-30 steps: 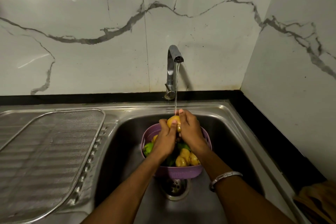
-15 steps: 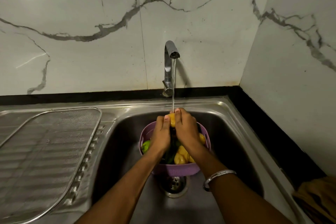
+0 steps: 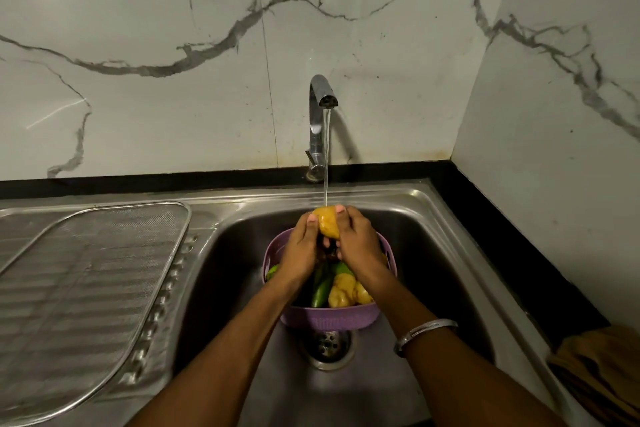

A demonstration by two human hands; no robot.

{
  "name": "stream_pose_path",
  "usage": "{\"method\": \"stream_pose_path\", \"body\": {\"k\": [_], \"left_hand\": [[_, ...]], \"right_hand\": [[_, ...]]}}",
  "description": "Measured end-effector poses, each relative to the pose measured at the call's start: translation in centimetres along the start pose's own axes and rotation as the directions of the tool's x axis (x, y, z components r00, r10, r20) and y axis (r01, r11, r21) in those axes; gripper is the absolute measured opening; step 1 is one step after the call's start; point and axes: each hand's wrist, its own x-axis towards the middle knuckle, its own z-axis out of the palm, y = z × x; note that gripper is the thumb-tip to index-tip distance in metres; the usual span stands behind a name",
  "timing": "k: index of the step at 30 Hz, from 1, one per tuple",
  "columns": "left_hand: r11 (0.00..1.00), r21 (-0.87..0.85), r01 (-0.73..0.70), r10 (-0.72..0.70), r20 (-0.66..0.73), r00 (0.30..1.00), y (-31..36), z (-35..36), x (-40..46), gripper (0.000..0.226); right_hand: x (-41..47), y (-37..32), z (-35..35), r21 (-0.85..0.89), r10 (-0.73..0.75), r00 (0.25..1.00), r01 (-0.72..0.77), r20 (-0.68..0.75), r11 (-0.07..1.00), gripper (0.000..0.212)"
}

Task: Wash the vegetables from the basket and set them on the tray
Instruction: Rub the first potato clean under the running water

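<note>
Yellow pepper [image 3: 328, 226] held up under the thin water stream [image 3: 326, 156], just over the back rim of the purple basket [image 3: 329, 320]. Gripped from both sides: left hand [image 3: 302, 250] with fingers curled round its left flank, right hand [image 3: 356, 246] curled round the right flank, thumbs up near the top where the water lands. Smooth, glossy and wet on the skin, lumpy in shape, no stem visible from here.

Washing step in hand, judged from the pose: one vegetable under the stream, rubbed between two palms. Task at an early stage, probably, since nothing lies on the mesh tray [image 3: 86, 274] to the left on the draining board. Next move likely a carry to the left, over the sink wall and onto that tray; calls for a firm hold with one hand, because wet skin slips, and for a gentle set-down so that the pepper does not roll on the mesh.

Below the hands, inside the basket: a second yellow pepper [image 3: 346, 293], a long green chilli or similar [image 3: 322, 288], and more green pieces partly hidden under the wrists. Basket standing in the steel sink [image 3: 450, 253], over or just behind the drain [image 3: 327, 345].

Further out: chrome tap [image 3: 317, 121] at the back edge, marble-look wall behind, silver bangle [image 3: 424, 331] on the right wrist, a brown cloth [image 3: 602, 367] on the dark counter at the far right.
</note>
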Motion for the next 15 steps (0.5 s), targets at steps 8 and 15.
{"method": "stream_pose_path", "body": {"k": [8,15], "left_hand": [[0.999,-0.002,-0.035,0.035,-0.052,0.998,0.6,0.0,0.1,0.038],[0.995,-0.06,0.074,-0.069,0.085,0.994,1.2,0.3,-0.5,0.032]], "right_hand": [[-0.5,-1.0,-0.2,0.12,0.049,0.999,-0.051,0.018,0.992,0.042],[-0.6,-1.0,-1.0,0.2,0.213,0.976,-0.219,0.048,0.955,0.04]]}}
